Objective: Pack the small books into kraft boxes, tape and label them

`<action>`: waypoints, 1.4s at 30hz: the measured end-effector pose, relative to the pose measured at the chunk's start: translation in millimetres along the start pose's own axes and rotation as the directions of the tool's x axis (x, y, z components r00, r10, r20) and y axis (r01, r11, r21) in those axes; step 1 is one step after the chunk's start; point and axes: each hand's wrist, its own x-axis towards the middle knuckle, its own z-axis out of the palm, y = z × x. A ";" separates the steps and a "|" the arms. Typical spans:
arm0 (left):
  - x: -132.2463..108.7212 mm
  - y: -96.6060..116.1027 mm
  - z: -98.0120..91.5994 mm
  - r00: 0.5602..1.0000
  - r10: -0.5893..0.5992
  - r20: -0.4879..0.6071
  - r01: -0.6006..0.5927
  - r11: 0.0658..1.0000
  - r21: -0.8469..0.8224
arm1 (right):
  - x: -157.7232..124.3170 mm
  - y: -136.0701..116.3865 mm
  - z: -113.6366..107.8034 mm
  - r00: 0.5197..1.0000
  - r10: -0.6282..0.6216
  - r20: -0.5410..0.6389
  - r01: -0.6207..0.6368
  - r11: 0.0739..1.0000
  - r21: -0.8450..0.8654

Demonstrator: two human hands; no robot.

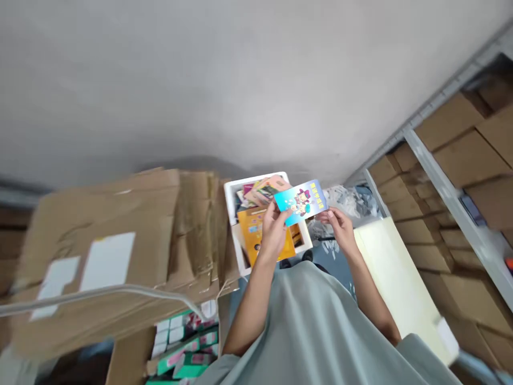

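A blue booklet [302, 202] with a cartoon figure and yellow lettering is held up between my two hands. My left hand [274, 229] pinches its lower left end, thumb on the front. At its right end the fingers of my right hand [337, 222] close on the lower corner. Just below and behind the booklet stands a white foam box [241, 256]. In it lie an orange booklet [252, 235] and several colourful printed pieces [266, 188], partly covered by my left hand and the blue booklet.
Flattened cardboard boxes [160, 214] lean at the left, with a pale cable [132, 289] across them. Below are green and white small boxes [188, 347]. Right of me are a cream panel [395, 272] and shelves of cartons [425, 240]. Crumpled plastic bags [344, 200] lie beyond my right hand.
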 end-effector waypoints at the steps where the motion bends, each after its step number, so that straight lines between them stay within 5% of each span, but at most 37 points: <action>1: -9.6 -11.9 17.8 0.996 -0.036 0.085 0.036 0.999 0.003 | -17.8 -2.7 -15.5 0.997 0.011 -0.082 -0.011 1.000 0.001; 4: -43.3 -42.9 70.3 0.934 -0.148 0.324 0.151 0.988 0.017 | -67.9 -6.7 -58.8 0.945 0.051 -0.324 -0.060 0.998 -0.016; 9: -100.4 -68.1 141.1 0.733 -0.280 0.620 0.235 0.959 0.155 | -143.6 -1.8 -125.9 0.752 0.138 -0.644 -0.147 0.988 0.040; 15: -147.5 -86.9 204.8 0.546 -0.369 0.752 0.223 0.929 0.294 | -211.3 12.0 -198.4 0.583 0.181 -0.792 -0.105 0.983 0.148; 20: -186.3 -114.8 272.6 0.519 -0.447 0.728 0.234 0.894 0.382 | -253.5 21.4 -260.4 0.536 0.207 -0.818 -0.069 0.977 0.203; 25: -232.2 -149.6 340.8 0.510 -0.531 0.677 0.287 0.847 0.448 | -299.4 35.0 -327.5 0.546 0.230 -0.806 -0.027 0.966 0.258; 32: -284.8 -178.7 413.7 0.460 -0.611 0.644 0.304 0.790 0.532 | -348.0 54.9 -408.8 0.508 0.281 -0.814 -0.020 0.949 0.316; 37: -300.2 -188.1 449.2 0.339 -0.656 0.675 0.252 0.754 0.607 | -366.1 58.8 -439.1 0.441 0.282 -0.852 -0.008 0.951 0.310; 42: -294.8 -192.6 463.6 0.267 -0.671 0.692 0.253 0.742 0.621 | -365.9 59.7 -436.8 0.353 0.297 -0.887 0.001 0.948 0.317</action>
